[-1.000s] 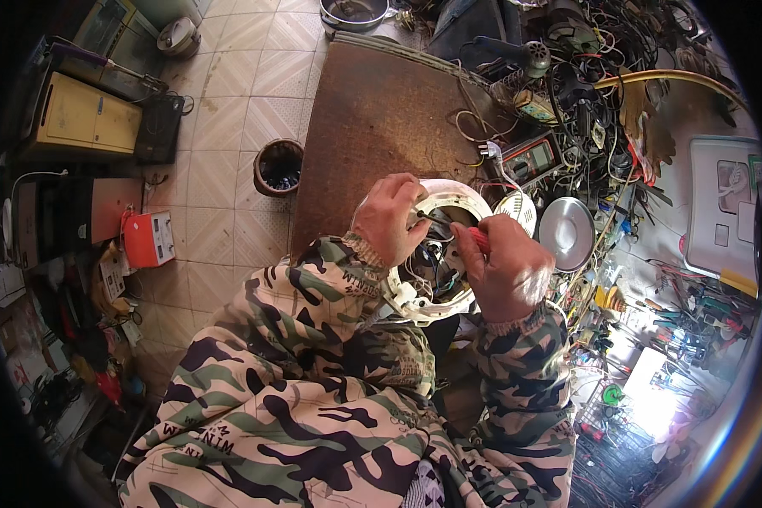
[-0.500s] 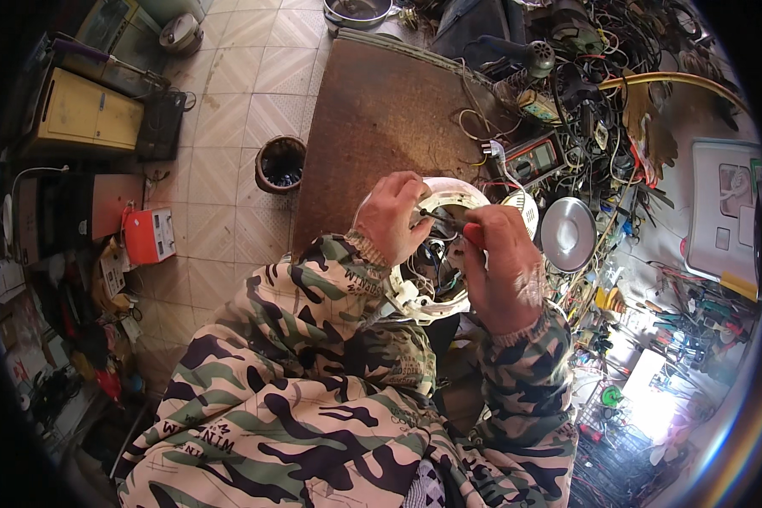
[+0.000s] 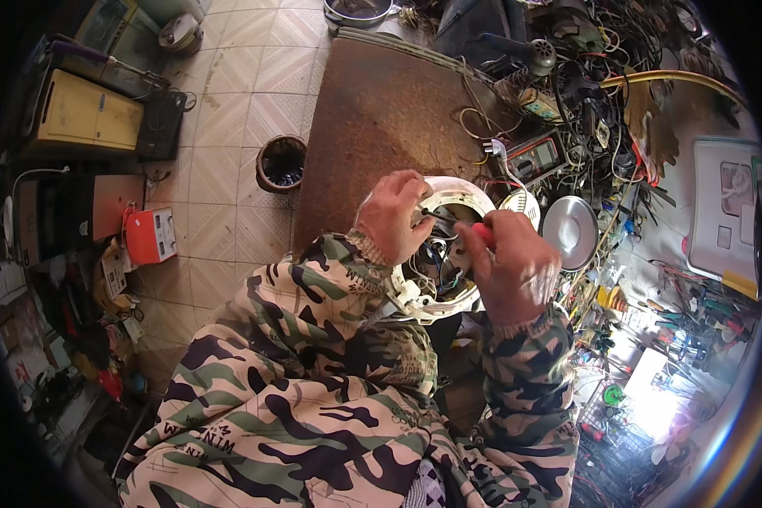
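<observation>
A round white appliance housing (image 3: 478, 200) rests at the near edge of the brown table, its open side showing loose wires (image 3: 438, 254) and a metal part inside. My left hand (image 3: 391, 216) is closed on the housing's left rim, fingers curled. Between the thumb and fingers of my right hand (image 3: 518, 264) is a screwdriver (image 3: 483, 234) with a red handle. Its dark shaft points left across the opening, the tip close to my left fingertips. Whether the tip sits in a screw is too small to tell.
The brown table (image 3: 372, 110) stretches away ahead. To the right are a multimeter (image 3: 535, 159), a white plug (image 3: 496, 148), a round metal plate (image 3: 571, 233) and heaps of cables and tools. A dark bin (image 3: 282, 163) stands on the tiled floor to the left.
My right hand has shifted a little to the right and turned on the screwdriver's handle. The housing has moved slightly right. My left hand stays nearly where it was.
</observation>
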Demonstrator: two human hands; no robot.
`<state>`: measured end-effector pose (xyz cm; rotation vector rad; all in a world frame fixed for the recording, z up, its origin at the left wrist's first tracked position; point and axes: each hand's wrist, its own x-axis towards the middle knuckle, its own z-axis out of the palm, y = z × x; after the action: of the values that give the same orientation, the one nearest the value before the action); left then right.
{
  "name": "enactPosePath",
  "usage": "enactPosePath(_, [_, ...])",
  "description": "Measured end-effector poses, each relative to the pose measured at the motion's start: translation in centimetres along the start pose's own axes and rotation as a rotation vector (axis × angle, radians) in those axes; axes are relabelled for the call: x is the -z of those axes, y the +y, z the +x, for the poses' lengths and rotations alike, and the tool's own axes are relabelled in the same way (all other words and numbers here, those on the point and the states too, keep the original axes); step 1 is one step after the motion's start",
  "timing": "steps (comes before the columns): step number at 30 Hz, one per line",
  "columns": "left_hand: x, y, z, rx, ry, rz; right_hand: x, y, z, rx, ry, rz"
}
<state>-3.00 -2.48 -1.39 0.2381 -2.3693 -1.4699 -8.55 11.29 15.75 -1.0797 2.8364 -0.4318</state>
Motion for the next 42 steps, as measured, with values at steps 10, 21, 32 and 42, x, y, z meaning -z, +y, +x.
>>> enactPosePath(10, [0.0,0.0,0.0,-0.014,-0.003,-0.014,0.0,-0.6,0.0,0.041,0.070,0.003])
enactPosePath(21, [-0.2,-0.2,0.0,-0.027,0.018,0.015,-0.2,-0.3,0.1,0.067,0.080,0.109])
enactPosePath(32, [-0.1,0.0,0.1,-0.040,0.012,0.001,-0.7,-0.4,0.1,0.065,0.147,0.187])
enactPosePath(42, [-0.2,0.0,-0.1,-0.031,0.018,0.002,-1.1,0.1,-0.2,0.090,0.192,0.082])
